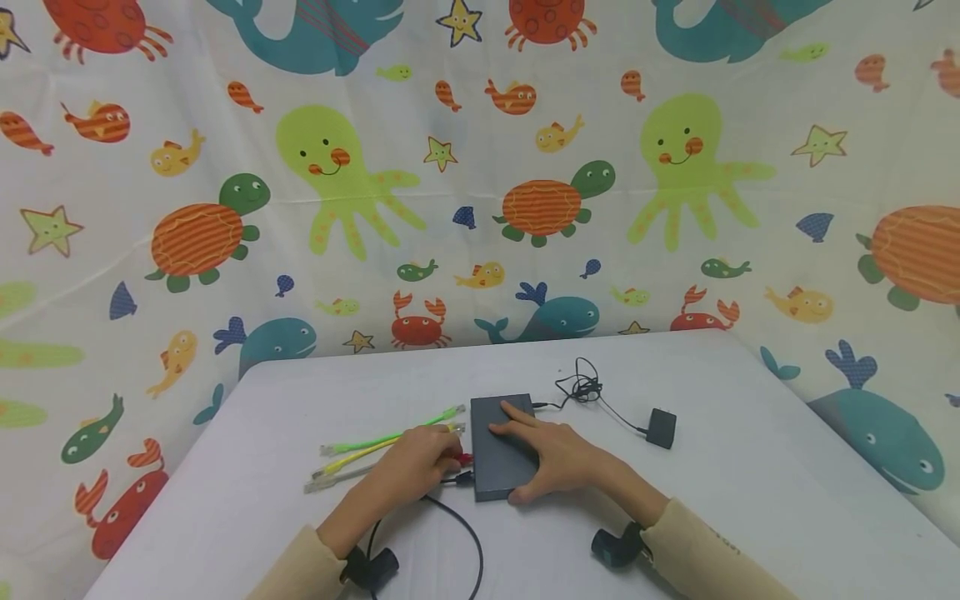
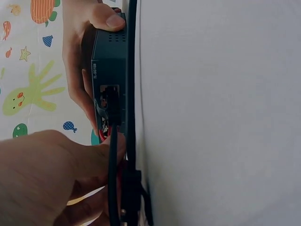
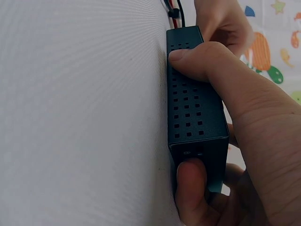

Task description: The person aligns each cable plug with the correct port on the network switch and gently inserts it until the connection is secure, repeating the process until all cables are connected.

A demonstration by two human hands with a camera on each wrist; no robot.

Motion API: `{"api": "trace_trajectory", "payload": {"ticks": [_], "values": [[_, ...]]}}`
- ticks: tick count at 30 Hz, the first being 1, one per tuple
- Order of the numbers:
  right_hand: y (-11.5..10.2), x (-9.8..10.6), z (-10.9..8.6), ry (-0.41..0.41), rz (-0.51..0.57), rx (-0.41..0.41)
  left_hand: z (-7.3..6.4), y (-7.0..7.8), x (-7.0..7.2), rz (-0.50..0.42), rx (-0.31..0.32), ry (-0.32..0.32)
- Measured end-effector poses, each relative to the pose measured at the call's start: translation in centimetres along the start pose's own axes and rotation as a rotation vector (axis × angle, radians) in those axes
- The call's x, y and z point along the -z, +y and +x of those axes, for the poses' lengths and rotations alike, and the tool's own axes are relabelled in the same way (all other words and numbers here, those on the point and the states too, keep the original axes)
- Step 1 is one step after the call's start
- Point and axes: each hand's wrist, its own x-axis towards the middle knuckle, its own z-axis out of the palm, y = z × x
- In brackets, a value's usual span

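Observation:
A dark metal network switch (image 1: 491,479) lies on the table between the hands, its ports facing left. My right hand (image 1: 558,454) holds it, fingers spread over the top and thumb at the near side; in the right wrist view the thumb (image 3: 193,61) lies on the vented side. At the port side, my left hand (image 1: 423,458) pinches a red network cable (image 1: 466,458) right at a port. Its plug is hidden by the fingers. A black network cable (image 2: 113,155) sits in the nearest port and curves toward me past the left wrist.
Left of the switch lie green (image 1: 390,440), yellow (image 1: 352,461) and grey (image 1: 333,478) network cables. A thin cord (image 1: 585,387), partly bundled, runs from the far right of the switch to a black power adapter (image 1: 662,428). A patterned sea-animal curtain (image 1: 480,183) hangs behind the white table.

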Motion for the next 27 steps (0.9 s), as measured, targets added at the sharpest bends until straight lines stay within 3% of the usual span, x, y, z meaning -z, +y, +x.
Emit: {"api": "trace_trajectory", "payload": {"ticks": [10, 27], "values": [[-0.01, 0.04, -0.07, -0.002, 0.004, 0.0, 0.29, -0.35, -0.08, -0.022, 0.033, -0.025], [-0.12, -0.03, -0.13, -0.003, 0.011, 0.004, 0.22, -0.68, -0.01, -0.06, -0.002, -0.039]]}}
